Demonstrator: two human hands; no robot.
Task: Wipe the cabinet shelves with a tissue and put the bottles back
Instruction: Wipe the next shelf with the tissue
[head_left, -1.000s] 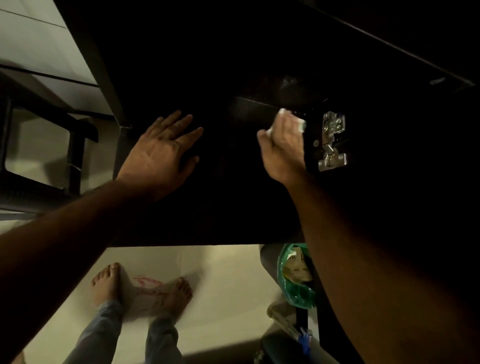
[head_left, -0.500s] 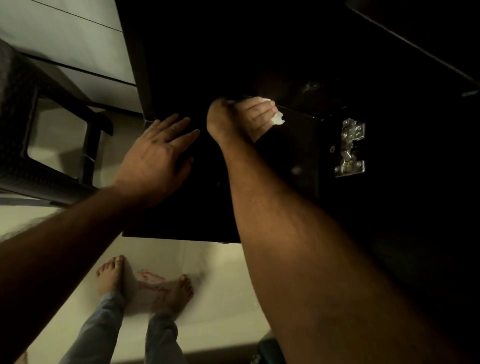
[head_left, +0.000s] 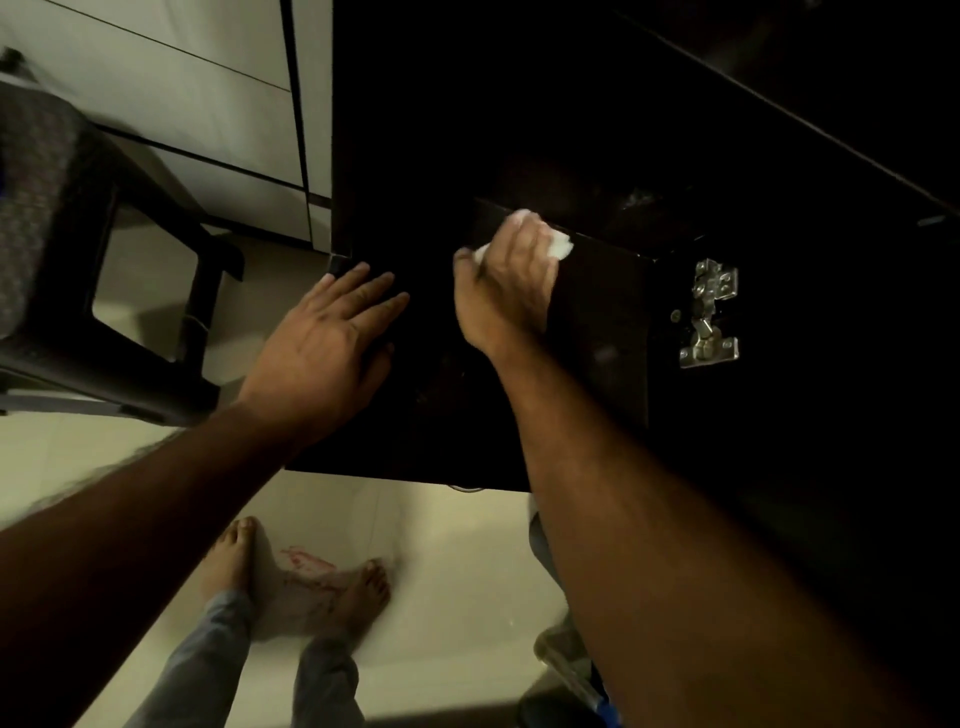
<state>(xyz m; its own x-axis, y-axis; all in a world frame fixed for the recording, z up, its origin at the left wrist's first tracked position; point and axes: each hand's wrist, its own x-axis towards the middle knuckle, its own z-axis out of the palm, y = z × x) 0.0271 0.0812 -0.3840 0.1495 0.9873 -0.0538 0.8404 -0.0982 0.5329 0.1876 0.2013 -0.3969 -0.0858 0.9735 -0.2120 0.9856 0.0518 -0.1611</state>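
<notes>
Item 1: my right hand (head_left: 511, 283) gripped the tissue (head_left: 558, 244) on the shelf (head_left: 597, 312), 1 o'clock of my flat, empty left hand (head_left: 324, 343). Risk: thin tissue tearing under pressure.

I saw bare shelf (head_left: 415, 405) surface between the left hand (head_left: 322, 348) and right hand (head_left: 501, 291); the hinge (head_left: 709, 314) stood just right of that passage.

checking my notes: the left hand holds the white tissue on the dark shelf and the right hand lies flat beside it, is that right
Not quite: the hands are swapped. In the head view the right hand holds the white tissue on the dark shelf, and the left hand lies flat beside it.
</notes>
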